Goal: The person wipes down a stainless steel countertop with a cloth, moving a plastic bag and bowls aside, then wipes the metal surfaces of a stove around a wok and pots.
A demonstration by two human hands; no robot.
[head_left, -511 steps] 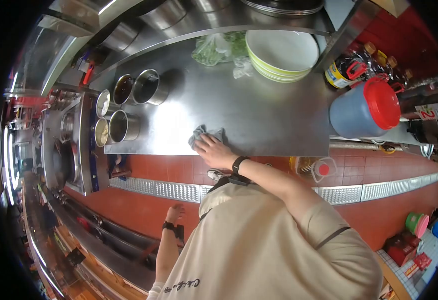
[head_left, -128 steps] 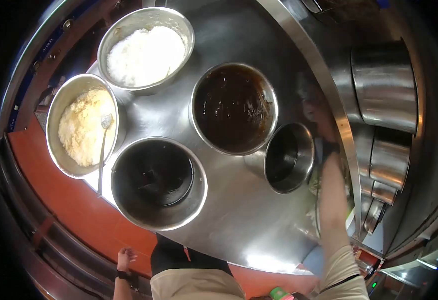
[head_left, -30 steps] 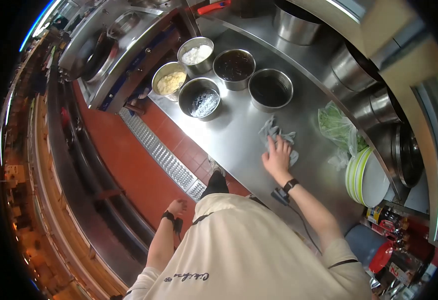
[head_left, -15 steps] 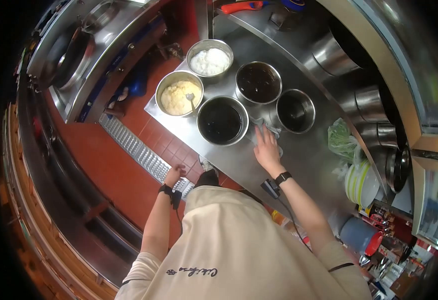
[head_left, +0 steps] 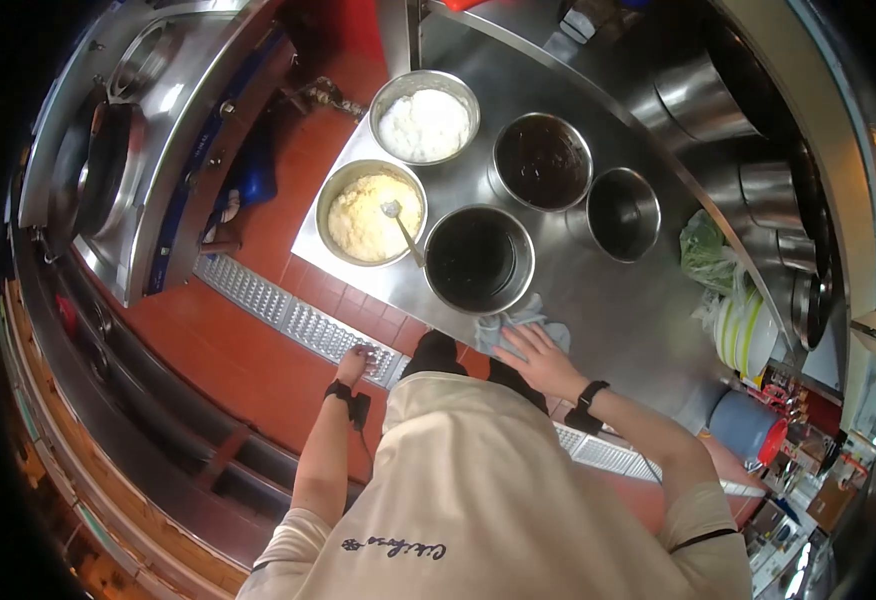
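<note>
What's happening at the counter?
The person's right hand is spread on a grey cloth at the edge of the steel counter, beside a metal pot with dark contents. The left hand is out over the floor, with nothing visible in it. Nearby, another pot holds yellow food and a spoon.

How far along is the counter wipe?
Looks done: the open counter shows no obvious spills. In hand: right hand spread on the cloth, beside a pot near the edge. Remaining: the cloth isn't put away; whether spots under the pots need wiping, can't tell.
</note>
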